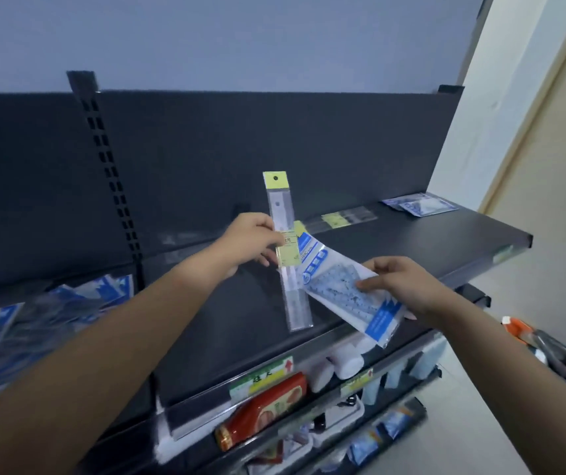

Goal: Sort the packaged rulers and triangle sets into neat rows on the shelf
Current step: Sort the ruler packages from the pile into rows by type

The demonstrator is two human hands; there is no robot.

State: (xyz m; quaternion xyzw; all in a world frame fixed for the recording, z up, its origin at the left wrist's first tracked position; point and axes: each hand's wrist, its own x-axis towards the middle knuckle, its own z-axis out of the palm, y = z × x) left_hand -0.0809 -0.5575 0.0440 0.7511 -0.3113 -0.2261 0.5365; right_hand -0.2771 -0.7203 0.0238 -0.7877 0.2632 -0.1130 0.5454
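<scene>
My left hand (252,240) pinches a long clear packaged ruler (283,214) with a yellow header, held upright above the dark shelf (412,245). My right hand (401,286) grips a blue-and-white packaged triangle set (336,286) by its lower edge, tilted, just right of the ruler. Further packaged rulers (343,217) with yellow labels lie flat at the back of the shelf. Several blue triangle-set packs (420,204) lie at the shelf's far right end.
A heap of blue packs (35,310) fills the neighbouring shelf at left. Below are shelves with a red bottle (264,409), white rolls (343,361) and small packets. A slotted upright (110,173) divides the shelf bays. A wall stands at right.
</scene>
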